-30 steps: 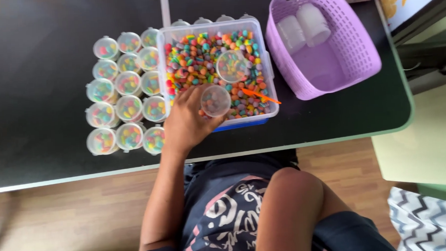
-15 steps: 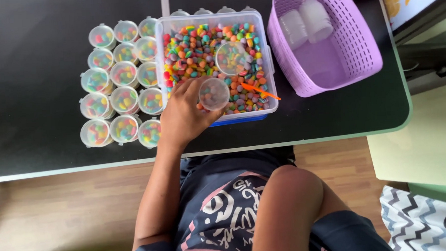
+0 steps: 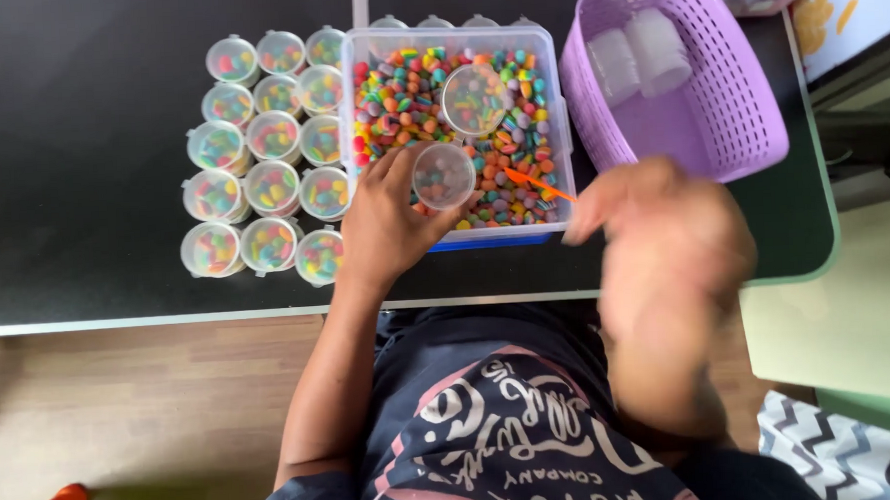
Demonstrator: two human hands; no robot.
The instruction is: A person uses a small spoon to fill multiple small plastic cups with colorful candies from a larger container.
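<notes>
Black tabletop (image 3: 82,176) with a pale edge, wooden floor below it, seen from above over the person's lap and printed dark shirt.

Left hand (image 3: 389,227): fingers curled around a small clear plastic cup (image 3: 443,176), gripped at the sides, mouth facing up. The cup is round and transparent, and coloured candy shows through it; whether any sits inside it I cannot tell. It is held over the near edge of the clear rectangular bin (image 3: 453,40).

Bin: clear walls, blue base showing along the near side, packed with small multicoloured candies (image 3: 399,102) in red, orange, green, blue, yellow and purple. A second round clear cup (image 3: 474,99) lies on top of the candy near the middle. An orange scoop or stick (image 3: 540,184) lies on the candy toward the near right corner.

Right hand (image 3: 659,226): badly motion-blurred, raised just right of the bin, near the orange piece. Fingers look loosely spread, nothing seen in them, but the blur leaves that uncertain.

Left of the bin: filled lidded cups (image 3: 260,148), set in neat rows touching each other, each showing mixed candy colours through the lid.

Right of the bin: lilac perforated basket (image 3: 739,117), just beside it, holding stacks of empty clear cups (image 3: 642,56) lying on their sides.

Far right corner: a blue-and-clear box, partly cut off, and a white card with orange shapes.
</notes>
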